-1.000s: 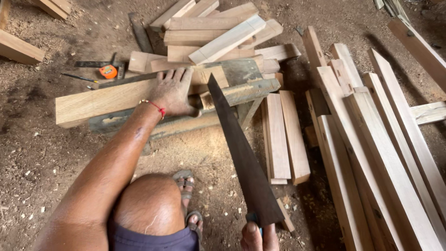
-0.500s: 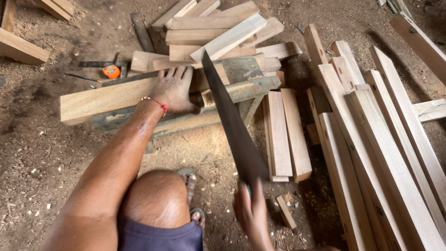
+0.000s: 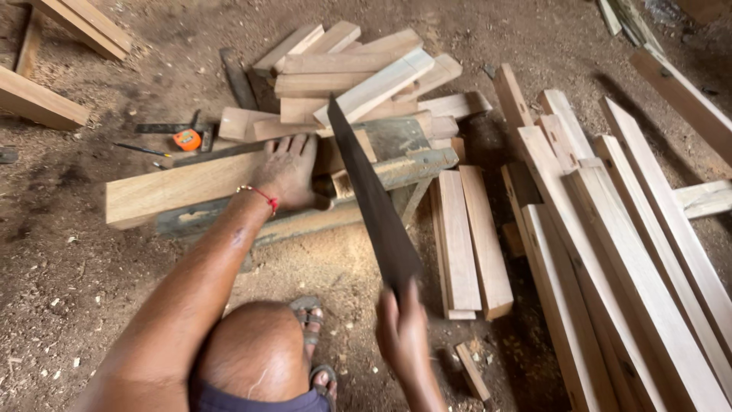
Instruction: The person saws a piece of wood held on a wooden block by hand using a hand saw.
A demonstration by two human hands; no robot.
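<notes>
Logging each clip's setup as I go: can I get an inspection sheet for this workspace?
Surface: dirt floor strewn with sawdust and chips.
Job's things: plank lying across a low bench; dark handsaw angled across the plank's end.
Clutter: orange tape measure, pile of offcuts behind the bench, long boards at right.
Grippers: left hand flat on the plank; right hand gripping the handsaw's handle.
Cables: nothing seen.
Surroundings: more timber at top left; sandalled foot below the bench.
</notes>
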